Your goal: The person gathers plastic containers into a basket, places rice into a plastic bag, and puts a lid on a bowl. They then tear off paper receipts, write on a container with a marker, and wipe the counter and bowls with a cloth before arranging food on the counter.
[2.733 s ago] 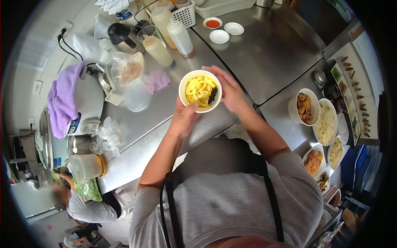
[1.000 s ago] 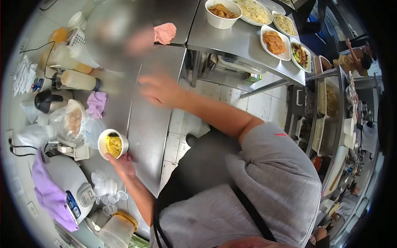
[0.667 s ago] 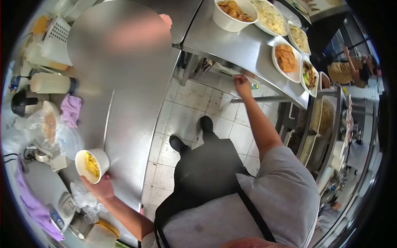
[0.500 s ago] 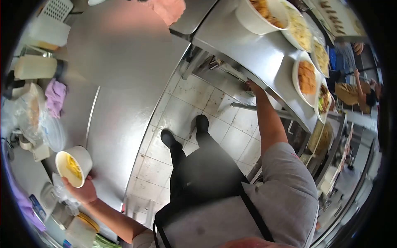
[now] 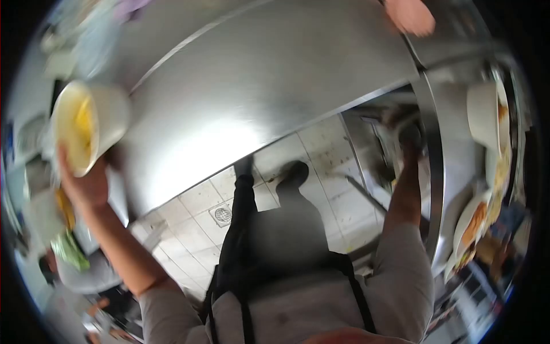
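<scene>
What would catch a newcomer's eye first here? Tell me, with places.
First, the white bowl with yellow food in it, held in the left hand at the picture's left. Next, the steel counter across the upper middle, shining white near its front edge, and the pink cloth at the upper right.

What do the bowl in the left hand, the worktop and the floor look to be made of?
Bowl: paper or plastic, blur leaves it open; its wall looks pale, smooth and plain.
Worktop: metal, probably stainless steel; grey with a satin sheen and a bright glare patch.
Floor: probably ceramic tile; pale squares split by straight joint lines, finish unclear.
</scene>
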`<state>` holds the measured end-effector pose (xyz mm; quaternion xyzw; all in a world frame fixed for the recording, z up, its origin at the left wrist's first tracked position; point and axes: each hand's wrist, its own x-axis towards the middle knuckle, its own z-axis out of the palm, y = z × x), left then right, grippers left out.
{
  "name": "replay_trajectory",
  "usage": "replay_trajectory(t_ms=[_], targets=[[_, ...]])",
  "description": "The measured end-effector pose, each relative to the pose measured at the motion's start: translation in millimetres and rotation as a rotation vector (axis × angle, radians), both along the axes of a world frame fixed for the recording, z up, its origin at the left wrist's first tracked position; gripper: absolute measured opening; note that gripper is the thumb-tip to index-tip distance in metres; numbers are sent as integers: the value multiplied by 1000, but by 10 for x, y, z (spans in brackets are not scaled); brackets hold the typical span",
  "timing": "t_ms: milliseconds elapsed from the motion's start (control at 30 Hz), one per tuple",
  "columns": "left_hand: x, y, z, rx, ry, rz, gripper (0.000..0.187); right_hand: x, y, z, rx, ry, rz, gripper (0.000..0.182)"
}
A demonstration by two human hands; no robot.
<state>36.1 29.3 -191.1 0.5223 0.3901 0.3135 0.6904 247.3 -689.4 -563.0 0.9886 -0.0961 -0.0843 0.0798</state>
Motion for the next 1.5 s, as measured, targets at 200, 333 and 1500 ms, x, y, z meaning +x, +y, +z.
replay_trajectory(t_ms=[200, 333, 1500], targets=[[107, -199, 32, 81, -24, -114, 49, 85, -427, -25, 380, -167, -83, 35], [70, -145, -17, 152, 207, -133, 53, -560, -37, 422, 1568, -177, -343, 30], [411, -2620, -354, -542, 382, -1398, 30, -1630, 2851, 3234, 1365, 68, 730, 18]])
